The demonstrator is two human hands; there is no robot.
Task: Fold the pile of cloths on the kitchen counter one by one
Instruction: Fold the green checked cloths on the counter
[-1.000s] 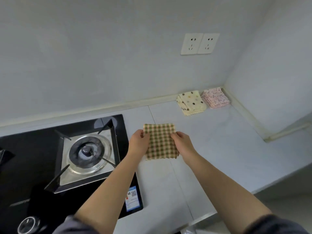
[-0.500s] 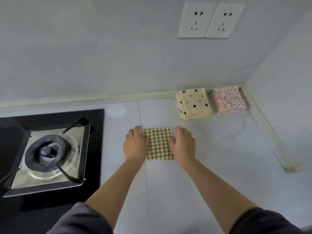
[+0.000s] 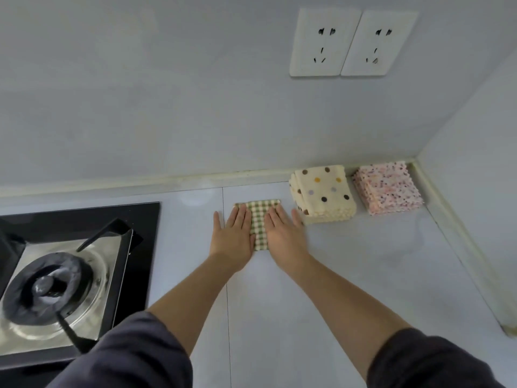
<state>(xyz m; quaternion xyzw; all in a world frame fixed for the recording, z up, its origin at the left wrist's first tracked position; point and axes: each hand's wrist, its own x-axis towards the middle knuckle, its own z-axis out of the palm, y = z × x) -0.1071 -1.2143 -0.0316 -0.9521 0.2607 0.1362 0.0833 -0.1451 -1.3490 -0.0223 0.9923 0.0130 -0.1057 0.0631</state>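
While flat on counter (image 3: 363, 275), checked cloth (image 3: 258, 219) beneath left hand (image 3: 233, 238), right hand (image 3: 284, 238)

Dark grey-purple sleeves (image 3: 131, 357) pushed up, forearms bare.

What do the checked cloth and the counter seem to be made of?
The checked cloth looks like a soft, matte textile, perhaps cotton or microfibre: it lies flat and shows no shine. The counter looks like smooth stone or tile slabs with a faint gloss: it is pale, with a thin straight seam and soft reflections.
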